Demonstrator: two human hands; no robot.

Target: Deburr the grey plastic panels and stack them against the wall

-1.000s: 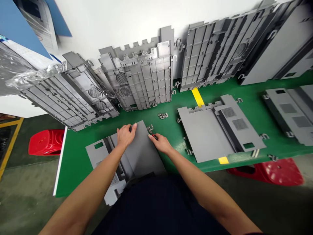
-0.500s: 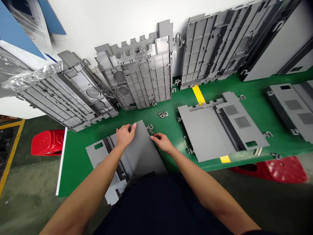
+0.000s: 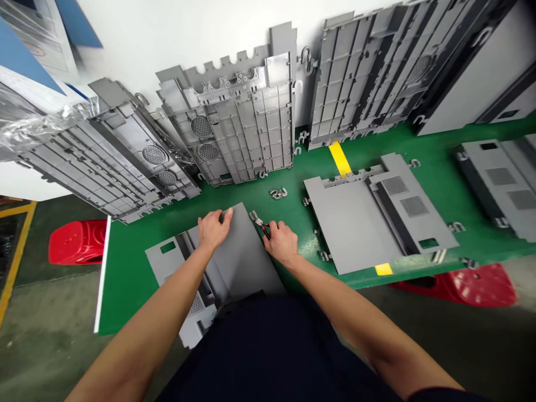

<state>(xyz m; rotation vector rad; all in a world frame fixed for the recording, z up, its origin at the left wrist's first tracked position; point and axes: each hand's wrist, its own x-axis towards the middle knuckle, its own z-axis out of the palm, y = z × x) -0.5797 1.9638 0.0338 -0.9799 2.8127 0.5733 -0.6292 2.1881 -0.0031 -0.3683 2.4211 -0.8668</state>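
Observation:
A grey plastic panel lies flat on the green table right in front of me. My left hand rests on its far edge with the fingers curled over the rim. My right hand is closed on a small pair of red-handled cutters at the panel's far right corner. The cutter jaws touch a small grey hook-shaped tab that sticks out of that corner.
A second grey panel lies to the right, a third at the far right. Several ribbed panels lean on the white wall behind. Loose cut tabs lie on the table. Red stools stand on the floor.
My right hand has shifted a little left and closer to the panel's corner, bringing the cutters onto the tab. My left hand has stayed on the panel's edge.

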